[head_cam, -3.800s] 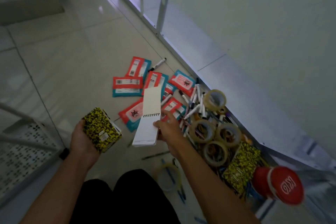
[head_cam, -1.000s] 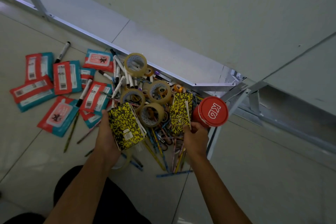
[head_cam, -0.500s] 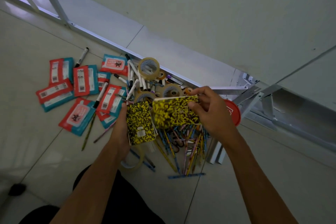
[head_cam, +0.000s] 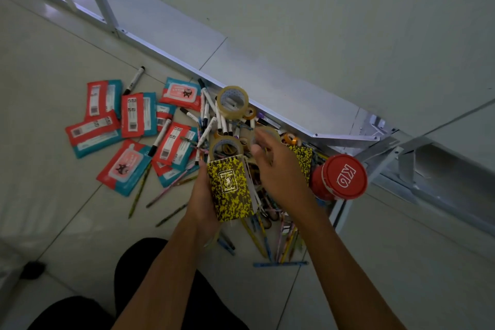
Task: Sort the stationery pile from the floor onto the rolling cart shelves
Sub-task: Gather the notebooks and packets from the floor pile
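left hand (head_cam: 202, 197) gripping yellow notepads (head_cam: 231, 190) above pile on floor (head_cam: 53, 209). right hand (head_cam: 278, 171) w/ fingers loose, apart, holding nothing, beside pads, over tape rolls (head_cam: 232, 100) & pencils (head_cam: 270, 238).

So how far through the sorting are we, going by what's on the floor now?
Early, it seems. No cart shelf is in view, so nothing shows as sorted. In hand: the left hand grips speckled yellow notepads; the right hand hovers beside them, blurred. Left on the floor: another notepad, the red-and-teal packets, tape rolls, markers, pencils and the red-lidded tub.
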